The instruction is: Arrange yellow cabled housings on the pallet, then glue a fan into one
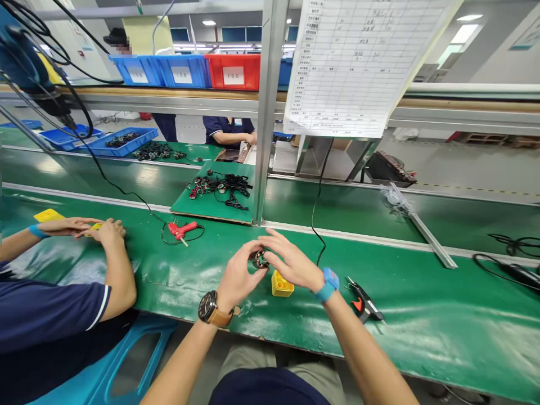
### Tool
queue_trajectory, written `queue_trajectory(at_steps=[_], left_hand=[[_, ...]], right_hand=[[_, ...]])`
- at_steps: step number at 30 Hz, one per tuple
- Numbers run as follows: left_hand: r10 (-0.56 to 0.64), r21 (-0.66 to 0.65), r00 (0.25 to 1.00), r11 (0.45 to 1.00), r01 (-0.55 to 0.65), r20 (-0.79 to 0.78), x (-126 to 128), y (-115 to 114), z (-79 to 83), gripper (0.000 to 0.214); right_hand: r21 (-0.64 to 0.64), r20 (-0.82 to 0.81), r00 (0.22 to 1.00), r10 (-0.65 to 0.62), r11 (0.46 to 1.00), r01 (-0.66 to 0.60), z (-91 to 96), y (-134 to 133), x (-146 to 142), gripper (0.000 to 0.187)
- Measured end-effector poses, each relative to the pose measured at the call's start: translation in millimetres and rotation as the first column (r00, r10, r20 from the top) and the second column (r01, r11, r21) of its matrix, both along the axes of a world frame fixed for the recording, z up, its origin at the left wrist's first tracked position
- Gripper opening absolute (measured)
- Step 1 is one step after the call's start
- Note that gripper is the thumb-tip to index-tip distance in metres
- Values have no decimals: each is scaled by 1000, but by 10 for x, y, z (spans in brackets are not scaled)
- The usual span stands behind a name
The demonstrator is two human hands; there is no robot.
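Note:
My left hand [238, 274] and my right hand [289, 260] meet above the green bench, both pinching a small round dark coil part [259, 259] between their fingertips. My left wrist wears a brown-strapped watch, and a blue band is on my right wrist. A small yellow block [281, 284] stands on the bench just below the part, beside my right hand. Black and red cutters [363, 302] lie on the bench to the right of my right wrist.
A co-worker's hands [90, 227] rest on the bench at left by a yellow tray [48, 215]. A red glue gun [182, 229], a green board with wired coils [219, 185], a metal post [265, 112], a hanging paper sheet [358, 62] and blue and red bins [185, 70] surround me.

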State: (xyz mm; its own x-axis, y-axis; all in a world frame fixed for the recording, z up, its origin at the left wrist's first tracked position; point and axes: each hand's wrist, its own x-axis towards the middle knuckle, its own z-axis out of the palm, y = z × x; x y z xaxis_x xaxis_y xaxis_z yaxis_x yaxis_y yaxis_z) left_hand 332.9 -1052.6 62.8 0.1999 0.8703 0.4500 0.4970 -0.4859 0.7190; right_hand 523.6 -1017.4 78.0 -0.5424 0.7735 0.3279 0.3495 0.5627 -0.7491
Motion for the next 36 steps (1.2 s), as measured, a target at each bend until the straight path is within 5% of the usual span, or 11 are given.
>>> queue_trajectory(at_steps=[5, 12, 18, 23, 27, 32, 36], left_hand=[[-14, 58, 999, 998, 11, 46, 168, 265, 122, 52], [15, -1, 983, 1000, -15, 185, 426, 273, -94, 52], [324, -83, 931, 946, -314, 170, 603, -248, -725, 30], [231, -175, 973, 958, -227, 4, 745, -401, -1309, 72], [119, -183, 990, 974, -131, -74, 733, -264, -1403, 69], [198, -155, 974, 965, -213, -112, 454, -404, -1332, 56], [257, -132, 959, 953, -273, -122, 288, -640, -1398, 58]], right_hand=[[-294, -53, 996, 67, 952, -79, 228, 382, 162, 53], [-477, -325, 941, -92, 875, -79, 128, 340, 266, 61], [-511, -565, 765, -309, 859, -31, 308, 372, 224, 59], [-472, -636, 666, -390, 879, 64, 762, 317, 420, 56], [-524, -525, 715, -462, 837, 156, 986, 6, 590, 58], [-685, -238, 821, -518, 689, 236, 588, -505, 566, 62], [-670, -39, 878, -477, 664, 331, -3, -806, 381, 62]])
